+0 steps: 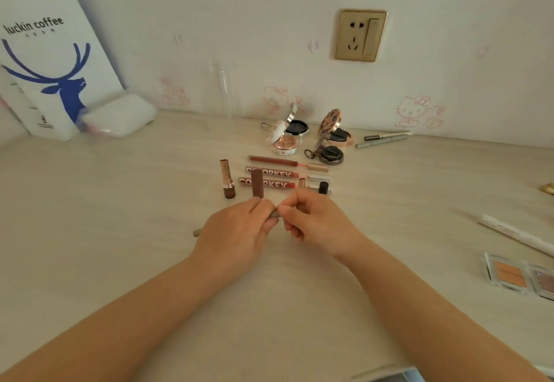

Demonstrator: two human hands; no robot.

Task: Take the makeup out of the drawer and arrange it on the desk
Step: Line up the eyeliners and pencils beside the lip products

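Observation:
Both hands meet over the middle of the pale wooden desk [120,231]. My left hand [236,231] grips a thin grey-beige makeup pencil [274,215] whose far end sticks out at the left. My right hand [311,219] pinches the pencil's other end. Just behind the hands stand a rose-gold lipstick [227,179], a brown lipstick cap [257,186], a small lipstick [302,183] and a black cap [323,187]. Three lip gloss tubes [275,173] lie in a row. Behind them sit several open compacts [299,129].
Two grey pencils [383,138] lie by the wall at the back right. Eyeshadow palettes [518,276] and a white tube [515,233] lie at the right edge. A Luckin Coffee bag [51,57] and a white pack [120,114] stand back left. A wall socket [359,35] is above.

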